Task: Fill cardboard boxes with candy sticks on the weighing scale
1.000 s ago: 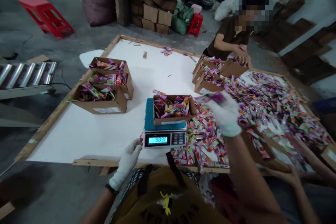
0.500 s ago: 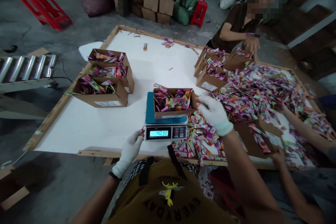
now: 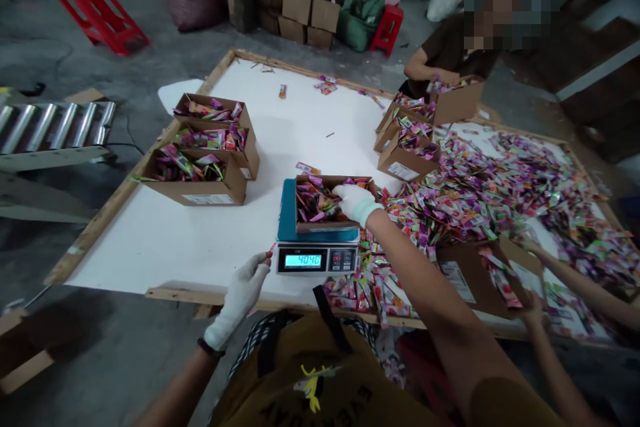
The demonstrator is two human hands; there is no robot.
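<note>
A cardboard box (image 3: 328, 227) full of small colourful snack packets (image 3: 316, 199) sits on the blue platform of a digital scale (image 3: 283, 257), whose lit display reads about 4040. My right hand (image 3: 356, 204), in a white glove, is inside the box's right part, fingers curled down among the packets; what they grip is hidden. At the scale's left front corner, my gloved left hand (image 3: 246, 287) pinches a small pinkish packet (image 3: 273, 250), of which only the end shows.
Filled boxes (image 3: 210, 195) stand on the table's left, and more boxes (image 3: 406, 167) at the back right. A large heap of packets (image 3: 480, 180) covers the right side. A co-worker's hands (image 3: 534, 310) hold a tilted box (image 3: 465, 273); another person handles a box (image 3: 459, 103) across the table.
My right hand has moved left from the box's right edge into the box. The display has dropped from about 4098. Across the table, the other person's box has been raised upright.
</note>
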